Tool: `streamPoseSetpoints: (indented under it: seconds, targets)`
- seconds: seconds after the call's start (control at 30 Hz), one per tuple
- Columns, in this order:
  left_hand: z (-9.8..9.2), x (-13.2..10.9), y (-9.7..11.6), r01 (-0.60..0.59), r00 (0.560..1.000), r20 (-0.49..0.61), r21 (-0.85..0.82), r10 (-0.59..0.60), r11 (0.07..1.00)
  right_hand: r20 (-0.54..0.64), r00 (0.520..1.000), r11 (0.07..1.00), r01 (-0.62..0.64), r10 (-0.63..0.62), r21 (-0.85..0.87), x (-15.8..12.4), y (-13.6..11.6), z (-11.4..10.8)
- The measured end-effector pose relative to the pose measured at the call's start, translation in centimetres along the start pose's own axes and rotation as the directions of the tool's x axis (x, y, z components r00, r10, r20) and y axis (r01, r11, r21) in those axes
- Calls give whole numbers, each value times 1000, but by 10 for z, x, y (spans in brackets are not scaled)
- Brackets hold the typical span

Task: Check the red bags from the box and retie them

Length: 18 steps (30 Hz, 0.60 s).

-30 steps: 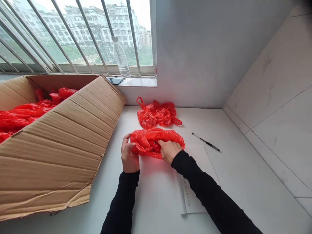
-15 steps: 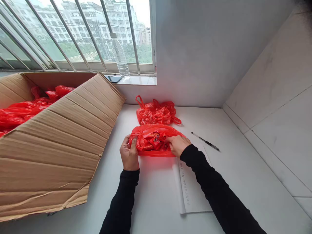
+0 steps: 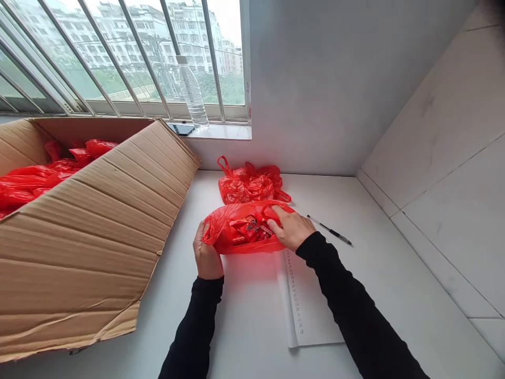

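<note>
A red plastic bag (image 3: 236, 231) with small red wrapped packets inside lies on the white counter (image 3: 374, 273), its mouth pulled wide. My left hand (image 3: 205, 255) grips the bag's left edge, fingers closed on the plastic. My right hand (image 3: 292, 229) holds the right edge, fingers curled over the rim. Just behind it sit tied red bags (image 3: 250, 184) against the wall.
A big cardboard box (image 3: 98, 231) full of red bags (image 3: 35, 176) stands at the left, its flap leaning over the counter. A printed sheet of paper (image 3: 307, 310) lies under my right forearm, a pen (image 3: 329, 230) to its right. A water bottle (image 3: 192, 95) and a phone (image 3: 182, 129) rest on the windowsill.
Both hands have drawn apart and spread the bag's mouth open, so the packets inside now show. My right hand moved right along the rim.
</note>
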<state>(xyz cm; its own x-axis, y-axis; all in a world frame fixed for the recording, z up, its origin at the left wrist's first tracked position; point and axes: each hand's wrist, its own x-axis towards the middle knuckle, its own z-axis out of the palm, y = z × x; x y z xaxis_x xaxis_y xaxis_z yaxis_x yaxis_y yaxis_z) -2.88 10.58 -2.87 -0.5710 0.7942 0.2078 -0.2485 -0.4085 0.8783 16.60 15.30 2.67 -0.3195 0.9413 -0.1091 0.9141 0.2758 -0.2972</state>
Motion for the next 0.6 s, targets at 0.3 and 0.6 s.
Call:
streamPoseSetpoints:
  seconds: [0.3, 0.6]
  targets:
    - [7, 1, 29, -241, 945, 309, 434, 108, 868, -329, 936, 942, 213, -121, 258, -11, 6, -26]
    - [66, 37, 90, -454, 890, 241, 560, 388, 693, -860, 414, 592, 627, 297, 506, -48, 16, -79]
